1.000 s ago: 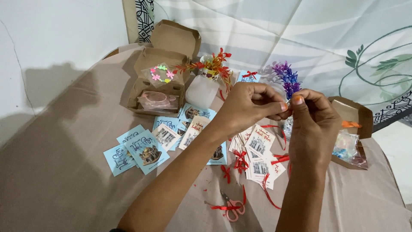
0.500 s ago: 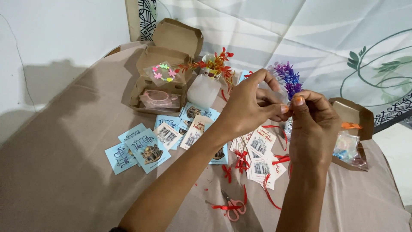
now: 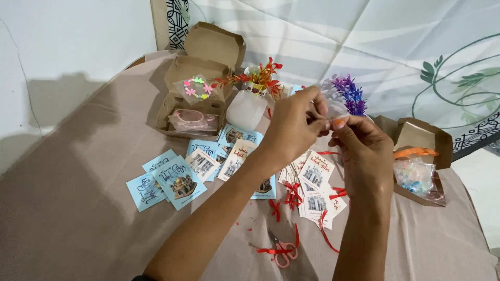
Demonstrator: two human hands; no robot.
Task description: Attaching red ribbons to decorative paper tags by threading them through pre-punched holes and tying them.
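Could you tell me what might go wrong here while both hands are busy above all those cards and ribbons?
The left hand and right hand pinch something tiny at their fingertips, hardly visible; if dropped, it could vanish among the cards and red ribbon scraps below. The scissors lie just under the forearms, so a lowered arm might catch them. The potted red plant stands close behind the left hand and could be knocked over.

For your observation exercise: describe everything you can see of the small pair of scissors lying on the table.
The scissors are small, with pale pink loop handles, seemingly plastic, and short grey blades. They lie flat and shut on the beige tablecloth near its front edge, blades pointing away from the camera. A strip of red ribbon lies against the handles; whether over or under them is unclear. Neither hand touches them: the left hand and right hand are raised above.
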